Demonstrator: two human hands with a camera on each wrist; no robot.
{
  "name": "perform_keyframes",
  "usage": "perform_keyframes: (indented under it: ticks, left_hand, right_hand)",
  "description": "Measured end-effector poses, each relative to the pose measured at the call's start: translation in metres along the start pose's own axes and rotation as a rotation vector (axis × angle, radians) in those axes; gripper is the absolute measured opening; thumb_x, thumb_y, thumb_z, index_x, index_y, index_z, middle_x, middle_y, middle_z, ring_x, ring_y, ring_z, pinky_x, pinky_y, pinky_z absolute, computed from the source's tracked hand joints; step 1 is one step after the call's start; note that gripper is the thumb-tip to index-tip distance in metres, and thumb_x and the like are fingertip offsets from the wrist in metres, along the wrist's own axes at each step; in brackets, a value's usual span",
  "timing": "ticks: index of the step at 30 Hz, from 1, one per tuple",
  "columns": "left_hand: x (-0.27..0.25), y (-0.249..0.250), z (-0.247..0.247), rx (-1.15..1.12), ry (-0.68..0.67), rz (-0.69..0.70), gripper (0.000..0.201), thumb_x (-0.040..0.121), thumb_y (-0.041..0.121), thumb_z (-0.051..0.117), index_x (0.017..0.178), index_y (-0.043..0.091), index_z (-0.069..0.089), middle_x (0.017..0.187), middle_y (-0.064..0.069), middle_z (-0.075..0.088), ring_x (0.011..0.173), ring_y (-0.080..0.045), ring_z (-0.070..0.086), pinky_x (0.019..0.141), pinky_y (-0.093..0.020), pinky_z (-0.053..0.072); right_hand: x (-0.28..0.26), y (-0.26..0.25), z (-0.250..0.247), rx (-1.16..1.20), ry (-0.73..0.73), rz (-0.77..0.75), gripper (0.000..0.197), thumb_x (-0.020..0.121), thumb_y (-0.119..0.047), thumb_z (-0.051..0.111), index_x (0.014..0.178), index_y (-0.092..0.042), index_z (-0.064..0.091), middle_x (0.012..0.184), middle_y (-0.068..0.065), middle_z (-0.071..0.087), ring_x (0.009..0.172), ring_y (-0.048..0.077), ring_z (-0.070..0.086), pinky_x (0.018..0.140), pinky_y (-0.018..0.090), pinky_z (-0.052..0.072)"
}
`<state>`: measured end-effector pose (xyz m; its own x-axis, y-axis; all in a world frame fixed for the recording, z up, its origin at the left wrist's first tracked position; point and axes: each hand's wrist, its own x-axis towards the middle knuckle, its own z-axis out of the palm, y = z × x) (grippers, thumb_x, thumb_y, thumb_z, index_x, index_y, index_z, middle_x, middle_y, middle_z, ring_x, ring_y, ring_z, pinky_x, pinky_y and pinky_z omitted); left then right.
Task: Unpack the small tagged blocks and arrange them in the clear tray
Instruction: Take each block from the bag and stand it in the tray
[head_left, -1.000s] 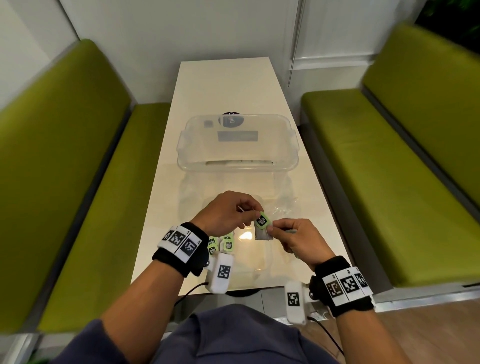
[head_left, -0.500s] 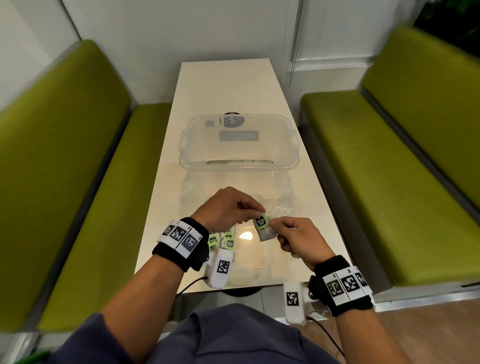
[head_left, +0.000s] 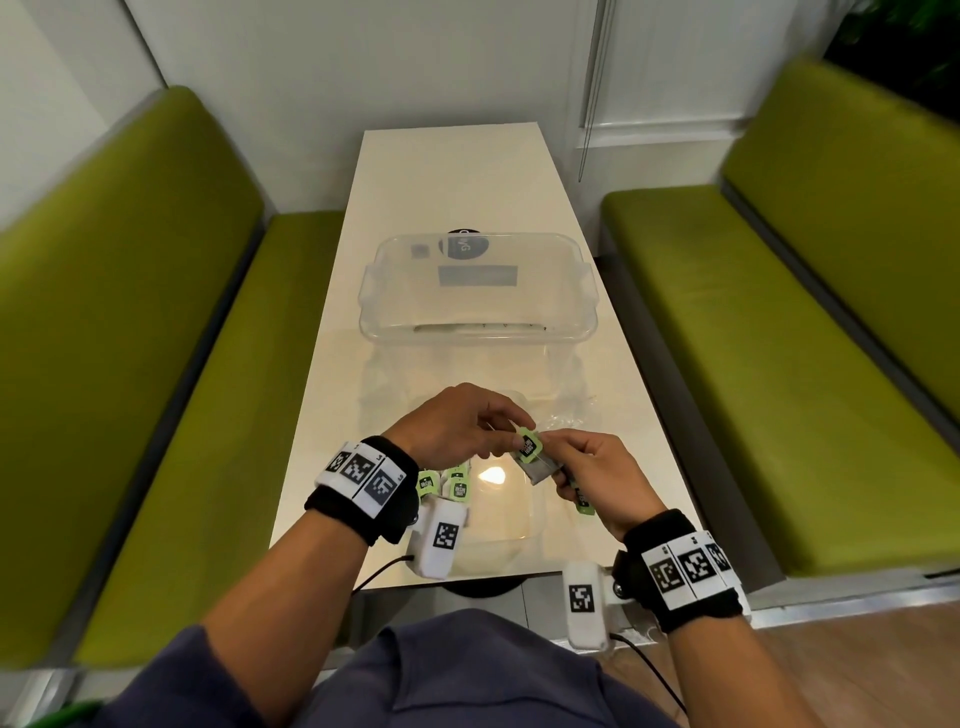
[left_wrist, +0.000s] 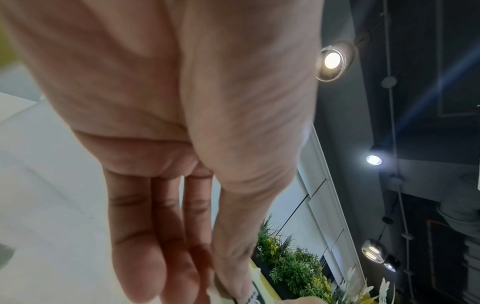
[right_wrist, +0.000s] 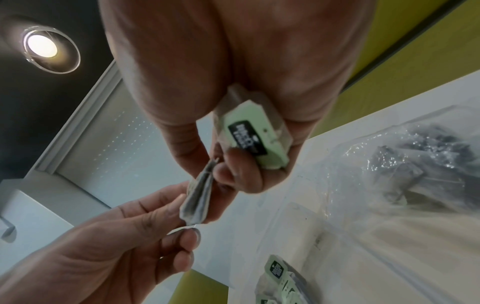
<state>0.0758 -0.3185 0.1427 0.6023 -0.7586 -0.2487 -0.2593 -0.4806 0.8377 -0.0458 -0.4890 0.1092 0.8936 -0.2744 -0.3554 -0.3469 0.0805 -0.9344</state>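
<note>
The small tagged blocks are grey sachets with green tags. My left hand (head_left: 511, 435) pinches the green tag (head_left: 529, 445) of one sachet (head_left: 540, 467), and my right hand (head_left: 560, 457) pinches that sachet's other side. In the right wrist view the sachet (right_wrist: 198, 197) hangs between both hands, and a second tagged block (right_wrist: 250, 135) is tucked in my right palm. Several more tagged blocks (head_left: 448, 483) lie by my left wrist. A shallow clear tray (head_left: 511, 540) sits under my hands at the near table edge.
A deep clear bin (head_left: 584, 296) stands mid-table beyond my hands. A crumpled clear plastic bag (head_left: 563, 410) lies between bin and hands; in the right wrist view the bag (right_wrist: 415, 164) holds dark pieces. Green benches (head_left: 156, 364) flank the narrow white table (head_left: 457, 182).
Both hands stay joined on the same sachet above the near tray. My right hand has turned a little, so the second tagged block shows below its fingers.
</note>
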Motion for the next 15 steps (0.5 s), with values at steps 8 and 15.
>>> perform_keyframes:
  ticks: [8,15]
  left_hand:
    - [-0.0006,0.0055,-0.0013,0.065,-0.007,-0.004,0.017,0.095,0.021,0.073,0.111,0.016,0.078,0.072,0.009,0.069,0.06,0.001,0.056,0.057,-0.01,0.042]
    - [-0.0004,0.0064,-0.0014,0.171,-0.006,-0.015,0.016,0.096,0.027,0.071,0.112,0.026,0.073,0.087,0.009,0.077,0.082,-0.01,0.072,0.08,-0.036,0.059]
  right_hand:
    - [-0.0047,-0.0031,-0.0014,0.01,-0.065,-0.061,0.021,0.094,-0.027,0.069,0.096,-0.009,0.079,0.059,0.001,0.056,0.052,0.012,0.038,0.049,0.023,0.029]
    - [0.0019,0.0005,-0.0017,-0.02,-0.005,-0.123,0.026,0.083,-0.008,0.081,0.108,-0.009,0.072,0.079,0.012,0.073,0.05,0.007,0.05,0.048,0.018,0.04]
